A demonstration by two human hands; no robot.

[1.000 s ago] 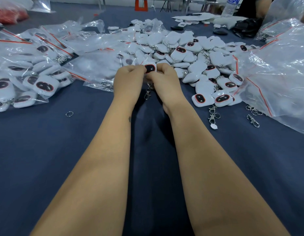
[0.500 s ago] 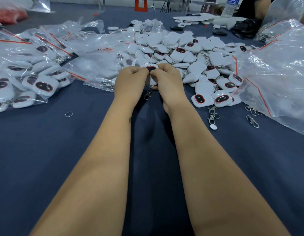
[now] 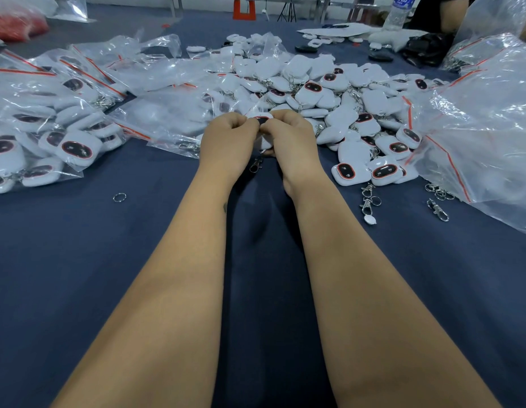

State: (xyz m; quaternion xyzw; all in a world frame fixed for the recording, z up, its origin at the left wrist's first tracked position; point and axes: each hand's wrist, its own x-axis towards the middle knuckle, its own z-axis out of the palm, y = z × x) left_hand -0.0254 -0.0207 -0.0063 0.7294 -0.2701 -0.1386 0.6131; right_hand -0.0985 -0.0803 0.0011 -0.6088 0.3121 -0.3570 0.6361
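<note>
- Thumbs cover more of the white fob's (image 3: 264,115) dark face than a second ago; both hands otherwise keep their spot.
- Left hand (image 3: 229,139) and right hand (image 3: 292,139) each curl round the fob, pinching it between them above the blue cloth (image 3: 108,260), just in front of the loose pile (image 3: 353,113).
- Judgement: the two-sided grip steadies the body while the fingers work on it; the exact action is hidden.
- Long axis runs away from the person, tilted. The dark face is up and the metal clasp (image 3: 255,165) hangs from the near end.
</note>
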